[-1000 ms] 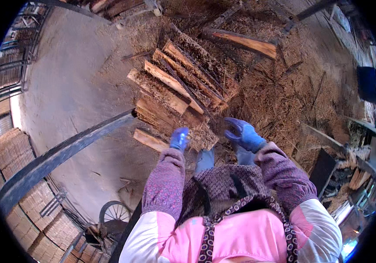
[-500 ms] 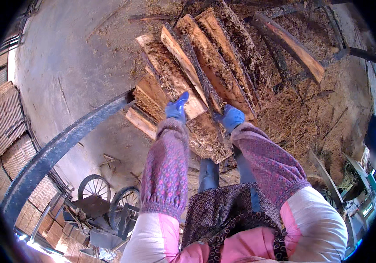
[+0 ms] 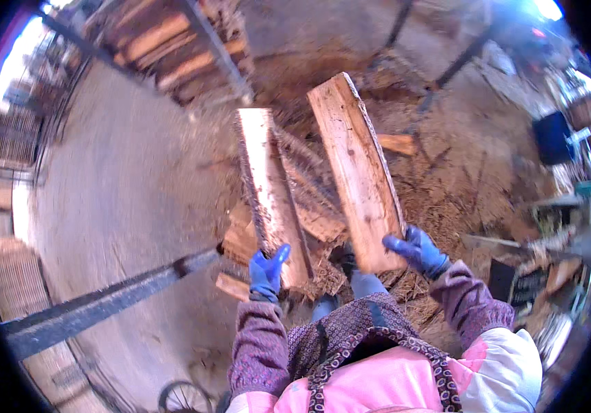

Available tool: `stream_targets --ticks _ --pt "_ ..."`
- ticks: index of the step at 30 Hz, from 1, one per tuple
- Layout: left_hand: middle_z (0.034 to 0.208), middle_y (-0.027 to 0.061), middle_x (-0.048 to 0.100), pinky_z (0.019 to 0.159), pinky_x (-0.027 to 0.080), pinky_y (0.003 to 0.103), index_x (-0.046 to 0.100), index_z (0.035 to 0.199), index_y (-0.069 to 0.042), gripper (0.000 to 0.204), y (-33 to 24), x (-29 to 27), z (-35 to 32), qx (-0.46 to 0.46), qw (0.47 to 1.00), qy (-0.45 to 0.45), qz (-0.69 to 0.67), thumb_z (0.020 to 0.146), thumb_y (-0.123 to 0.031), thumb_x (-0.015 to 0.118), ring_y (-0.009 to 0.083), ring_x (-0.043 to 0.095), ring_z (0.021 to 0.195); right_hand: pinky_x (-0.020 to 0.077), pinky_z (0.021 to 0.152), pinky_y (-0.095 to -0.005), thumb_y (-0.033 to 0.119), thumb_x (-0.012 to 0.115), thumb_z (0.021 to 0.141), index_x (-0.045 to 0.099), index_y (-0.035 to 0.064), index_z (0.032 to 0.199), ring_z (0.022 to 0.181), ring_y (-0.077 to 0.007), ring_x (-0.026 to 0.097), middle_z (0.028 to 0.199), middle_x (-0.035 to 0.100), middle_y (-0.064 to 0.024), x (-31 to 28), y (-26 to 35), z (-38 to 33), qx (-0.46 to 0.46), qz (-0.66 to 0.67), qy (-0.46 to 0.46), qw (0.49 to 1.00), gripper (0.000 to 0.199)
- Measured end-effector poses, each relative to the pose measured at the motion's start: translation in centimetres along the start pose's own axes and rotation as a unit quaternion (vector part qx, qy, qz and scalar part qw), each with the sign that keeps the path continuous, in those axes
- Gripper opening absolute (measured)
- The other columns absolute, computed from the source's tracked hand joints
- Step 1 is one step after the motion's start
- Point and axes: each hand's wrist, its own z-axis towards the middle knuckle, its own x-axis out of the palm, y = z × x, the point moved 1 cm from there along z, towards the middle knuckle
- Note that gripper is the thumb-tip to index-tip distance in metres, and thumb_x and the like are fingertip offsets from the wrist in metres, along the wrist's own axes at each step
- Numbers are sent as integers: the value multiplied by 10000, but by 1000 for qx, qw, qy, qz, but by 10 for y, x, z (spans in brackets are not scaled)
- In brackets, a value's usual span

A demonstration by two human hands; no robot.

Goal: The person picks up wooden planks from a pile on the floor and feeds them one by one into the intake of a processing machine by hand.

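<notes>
Two bark-edged wooden slabs are lifted in front of me, one in each gloved hand. My left hand (image 3: 266, 275), in a blue glove, is closed on the near end of the narrower slab (image 3: 262, 172). With its thumb over the near right edge, my right hand (image 3: 420, 252) grips the wider slab (image 3: 359, 179). Both slabs point away from me, their far ends apart. Below and between them lie more wooden slabs (image 3: 321, 224) on the floor, partly hidden by the raised ones.
A dark metal beam (image 3: 113, 296) runs in from the left. Stacked boards (image 3: 164, 41) stand beyond an upright post at the far left. Chips and bark litter (image 3: 447, 193) cover the floor at right. A spoked wheel (image 3: 184, 399) shows at the lower edge; a dark blue container (image 3: 553, 138) stands right.
Both hands have raised a slab off the pile and moved farther apart. The view has tilted up, bringing the far board stack into sight.
</notes>
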Motion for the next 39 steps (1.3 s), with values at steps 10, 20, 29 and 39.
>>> stream_targets --ticks 10,20,29,39 --pt "968 39 678 747 499 280 646 1085 28 318 -102 156 -170 -3 910 396 121 829 -138 738 113 609 828 398 1015 -357 523 605 879 406 90 1408 1163 -209 544 1264 578 -125 13 -79 -165 -117 16 -7 993 713" --pt "723 19 637 613 480 288 680 981 -39 358 -90 302 -201 223 598 659 398 772 -319 763 74 547 676 520 893 -376 298 625 913 529 -9 1242 1044 -237 598 1202 586 -137 -58 -90 -240 -210 484 -422 737 460" --pt "1235 207 592 971 443 418 501 1328 -65 704 -17 370 -200 280 627 656 313 784 -470 689 357 565 1145 457 937 -412 416 691 829 492 -12 1303 1118 -391 544 1196 554 -299 -424 -123 -321 70 -276 -808 515 669" --pt "1101 231 638 880 483 450 651 1091 -59 533 134 -119 80 5 605 386 696 828 -509 540 395 616 1020 440 996 -365 390 717 778 570 67 1246 1146 -312 575 1209 616 -163 13 -133 18 -99 -293 -183 933 587"
